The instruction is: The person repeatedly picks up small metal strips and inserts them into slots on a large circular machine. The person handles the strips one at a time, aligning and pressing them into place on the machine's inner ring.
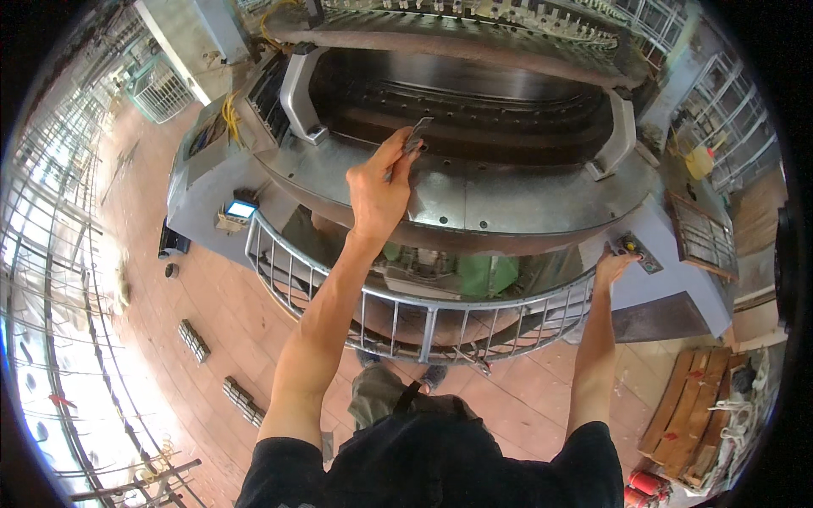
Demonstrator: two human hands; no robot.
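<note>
My left hand (377, 190) reaches out over the metal rim of a large round machine. Its fingers pinch a small dark flat metal piece (414, 140) with a thin bent tip; I cannot make out its exact kind. Below it lies the grey metal ring (508, 196), dotted with small holes. On the right, my right hand (611, 264) rests at a small control panel (641, 254) with buttons on the machine's light grey housing. Its fingers stretch over the buttons and grip nothing that I can see.
A curved metal railing (429, 317) stands between my body and the machine. Silver brackets (300, 93) rise from the ring on both sides. A lit screen (240, 209) sits at left. Stacked metal blocks (194, 340) lie on the tiled floor; wooden boards (684, 411) are at lower right.
</note>
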